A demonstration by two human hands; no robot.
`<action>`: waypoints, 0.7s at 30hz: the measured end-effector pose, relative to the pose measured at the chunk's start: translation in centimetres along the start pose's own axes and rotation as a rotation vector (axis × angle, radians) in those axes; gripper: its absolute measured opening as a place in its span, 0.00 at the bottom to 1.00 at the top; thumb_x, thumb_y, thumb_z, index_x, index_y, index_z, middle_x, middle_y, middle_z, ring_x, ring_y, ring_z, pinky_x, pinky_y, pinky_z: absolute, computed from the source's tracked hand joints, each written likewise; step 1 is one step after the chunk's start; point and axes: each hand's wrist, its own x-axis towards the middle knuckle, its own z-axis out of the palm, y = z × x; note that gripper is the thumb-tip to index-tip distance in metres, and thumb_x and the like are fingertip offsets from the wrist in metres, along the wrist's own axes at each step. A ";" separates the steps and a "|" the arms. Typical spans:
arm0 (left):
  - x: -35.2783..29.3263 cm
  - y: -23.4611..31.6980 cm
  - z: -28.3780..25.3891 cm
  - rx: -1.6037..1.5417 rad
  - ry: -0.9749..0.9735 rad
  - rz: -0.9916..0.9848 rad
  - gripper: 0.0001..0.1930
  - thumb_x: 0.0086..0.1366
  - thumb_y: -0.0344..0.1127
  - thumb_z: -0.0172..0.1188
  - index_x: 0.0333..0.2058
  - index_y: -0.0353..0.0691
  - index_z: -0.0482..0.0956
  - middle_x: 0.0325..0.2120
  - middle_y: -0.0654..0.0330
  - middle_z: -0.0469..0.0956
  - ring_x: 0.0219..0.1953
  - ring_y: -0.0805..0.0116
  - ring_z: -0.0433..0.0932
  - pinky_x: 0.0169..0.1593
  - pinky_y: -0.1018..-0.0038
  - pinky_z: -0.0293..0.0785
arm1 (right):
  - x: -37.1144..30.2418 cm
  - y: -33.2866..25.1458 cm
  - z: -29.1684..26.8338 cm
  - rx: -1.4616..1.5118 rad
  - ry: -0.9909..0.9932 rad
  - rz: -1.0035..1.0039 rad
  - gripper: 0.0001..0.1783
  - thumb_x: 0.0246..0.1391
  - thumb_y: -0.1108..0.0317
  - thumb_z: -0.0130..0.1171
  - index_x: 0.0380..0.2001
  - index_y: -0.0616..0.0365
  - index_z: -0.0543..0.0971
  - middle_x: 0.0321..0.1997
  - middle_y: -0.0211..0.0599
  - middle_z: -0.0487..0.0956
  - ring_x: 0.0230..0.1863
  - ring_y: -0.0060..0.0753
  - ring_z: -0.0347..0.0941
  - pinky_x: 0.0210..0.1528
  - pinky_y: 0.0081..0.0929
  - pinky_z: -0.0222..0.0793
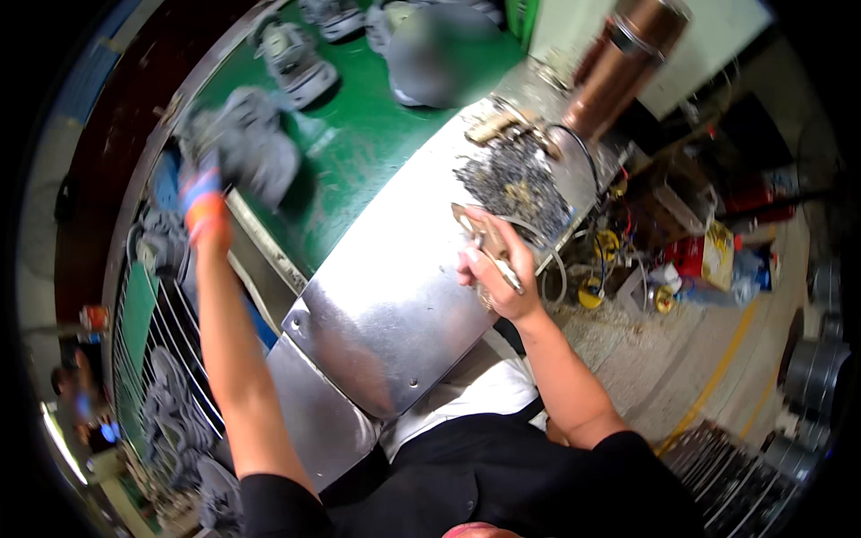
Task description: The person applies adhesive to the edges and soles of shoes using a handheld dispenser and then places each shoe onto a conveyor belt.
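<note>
My left hand (204,199), in a blue and orange glove, reaches to the far left and is closed on a grey shoe (256,148). Both are smeared by motion, and the shoe is over the edge of the green belt (368,157). My bare right hand (504,273) is above the shiny metal plate (386,296), fingers wrapped round a small slim hand tool (489,240) with brownish and pale metal parts. Its exact kind is not clear. Beyond the right hand lies a heap of dark scraps (520,184) on the plate.
More grey shoes (296,67) stand on the belt. A wire rack (193,359) with several shoes is at the left. A copper-coloured cylinder (619,81) rises behind the scraps. Cables, a cardboard box (673,202) and a red carton (695,260) crowd the right.
</note>
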 end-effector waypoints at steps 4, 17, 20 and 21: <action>0.8 8.3 10.4 0.514 0.067 0.188 0.36 0.64 0.62 0.45 0.62 0.43 0.66 0.61 0.48 0.66 0.64 0.49 0.63 0.66 0.63 0.59 | -0.2 0.4 0.5 0.006 0.013 -0.036 0.27 0.58 0.72 0.53 0.61 0.65 0.65 0.28 0.34 0.75 0.27 0.22 0.71 0.31 0.22 0.71; -12.1 -17.1 -21.0 0.610 0.362 0.389 0.29 0.58 0.44 0.66 0.57 0.39 0.72 0.54 0.47 0.74 0.56 0.53 0.72 0.60 0.64 0.67 | -0.2 0.7 0.8 -0.135 0.067 -0.101 0.36 0.56 0.65 0.53 0.63 0.73 0.56 0.22 0.34 0.72 0.22 0.24 0.66 0.29 0.22 0.66; -14.1 -21.2 -37.0 0.758 0.691 -0.133 0.42 0.53 0.58 0.66 0.62 0.42 0.66 0.56 0.44 0.70 0.57 0.49 0.71 0.61 0.62 0.65 | 0.0 0.9 0.7 -0.154 0.070 -0.117 0.37 0.56 0.64 0.52 0.63 0.74 0.56 0.22 0.34 0.71 0.22 0.24 0.65 0.29 0.21 0.65; -14.4 -20.7 -40.0 1.003 0.755 -0.176 0.47 0.49 0.60 0.68 0.63 0.42 0.63 0.59 0.44 0.68 0.60 0.50 0.69 0.64 0.63 0.63 | 0.0 0.8 0.6 -0.179 0.076 -0.124 0.36 0.56 0.64 0.51 0.63 0.75 0.55 0.22 0.33 0.70 0.22 0.23 0.65 0.29 0.21 0.64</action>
